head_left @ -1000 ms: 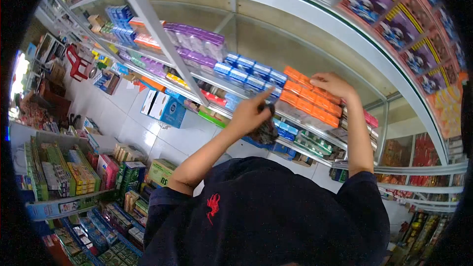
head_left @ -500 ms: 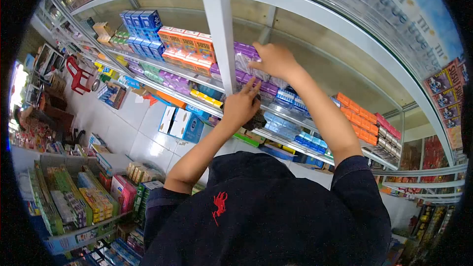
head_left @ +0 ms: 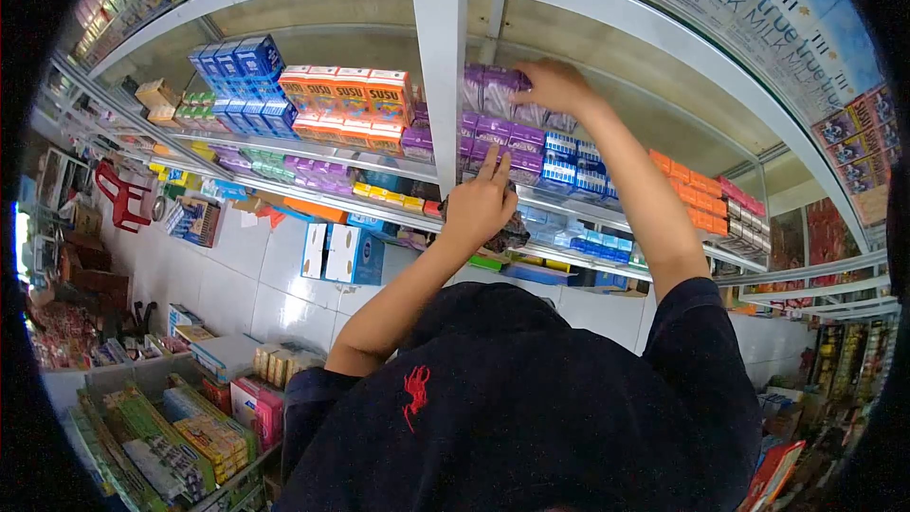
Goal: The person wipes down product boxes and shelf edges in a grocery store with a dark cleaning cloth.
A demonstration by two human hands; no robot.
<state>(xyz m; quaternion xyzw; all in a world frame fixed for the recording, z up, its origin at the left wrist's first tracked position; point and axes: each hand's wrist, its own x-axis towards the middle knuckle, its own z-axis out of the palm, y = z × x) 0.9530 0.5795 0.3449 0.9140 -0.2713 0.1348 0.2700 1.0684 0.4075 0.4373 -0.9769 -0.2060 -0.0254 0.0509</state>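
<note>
- Purple carton packs (head_left: 493, 95), head view: stacked on the upper shelf (head_left: 313, 154), just right of the white upright (head_left: 441, 66), beside orange cartons (head_left: 351, 100).
- Right hand (head_left: 555, 85): fingers curled over the top pack, steadying the stack.
- Left hand (head_left: 482, 204): two fingers extended upward, remainder clenched around a dark cloth (head_left: 512, 229), kept clear of the packs.

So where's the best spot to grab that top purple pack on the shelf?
Probably its top front edge, coming from the open front of the shelf. The purple pack sits atop the stack, and the right hand already rests there.
</note>
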